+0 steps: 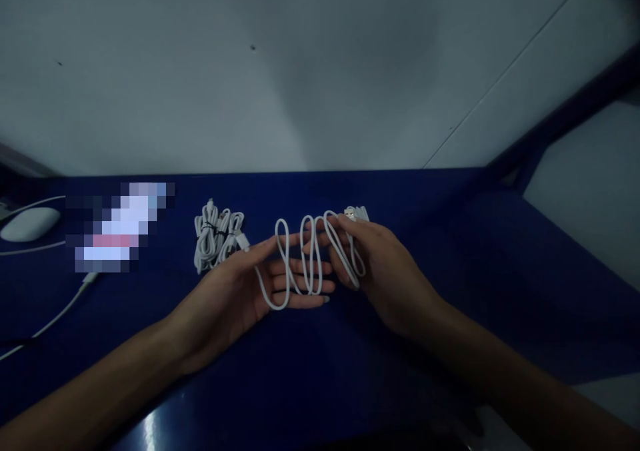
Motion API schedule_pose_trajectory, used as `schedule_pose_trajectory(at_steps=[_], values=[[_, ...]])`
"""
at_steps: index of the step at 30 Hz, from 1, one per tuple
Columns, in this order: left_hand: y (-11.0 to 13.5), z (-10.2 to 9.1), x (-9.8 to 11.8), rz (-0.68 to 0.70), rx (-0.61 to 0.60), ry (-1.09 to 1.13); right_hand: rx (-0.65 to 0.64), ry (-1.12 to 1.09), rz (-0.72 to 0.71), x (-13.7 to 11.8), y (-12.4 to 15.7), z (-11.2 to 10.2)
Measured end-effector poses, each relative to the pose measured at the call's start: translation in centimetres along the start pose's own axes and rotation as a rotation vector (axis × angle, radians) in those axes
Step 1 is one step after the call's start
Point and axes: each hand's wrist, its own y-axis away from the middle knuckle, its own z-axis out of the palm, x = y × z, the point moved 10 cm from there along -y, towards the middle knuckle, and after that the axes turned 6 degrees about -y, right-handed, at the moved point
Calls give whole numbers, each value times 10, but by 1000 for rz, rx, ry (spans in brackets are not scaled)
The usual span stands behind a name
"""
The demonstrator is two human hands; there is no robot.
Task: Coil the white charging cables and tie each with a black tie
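Note:
A white USB cable [311, 258] hangs in loose zigzag loops between my two hands, above the blue table. My left hand [255, 271] has its palm turned up; its thumb lies by one white connector, and its long fingers stretch out beneath the loops. My right hand [383, 254] pinches the other end, with loops gathered between thumb and fingers and a metal plug showing above the thumb. Just beyond my left hand lie several bundled white cables [215, 238], wound and bound with dark ties. More white cable coils [363, 212] show partly behind my right hand.
On the left of the blue table [320, 384] lies a blurred-out, phone-like thing [123, 228] with a white cord [60, 321] plugged in. A white mouse-shaped object [31, 224] sits at the far left. A pale wall [320, 71] rises behind the table.

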Motion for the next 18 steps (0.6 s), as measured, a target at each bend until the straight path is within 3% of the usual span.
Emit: schedule_pose_trajectory(at_steps=[6,12,18], values=[[-2,-2,2,21,-10,23,55,140,-117,-13,3,-5],[-1,-9,10,55,73,56,50,281,-186,-22,4,-5],[0,-16,17,90,144,30,-9,91,-20,-5,-5,-7]])
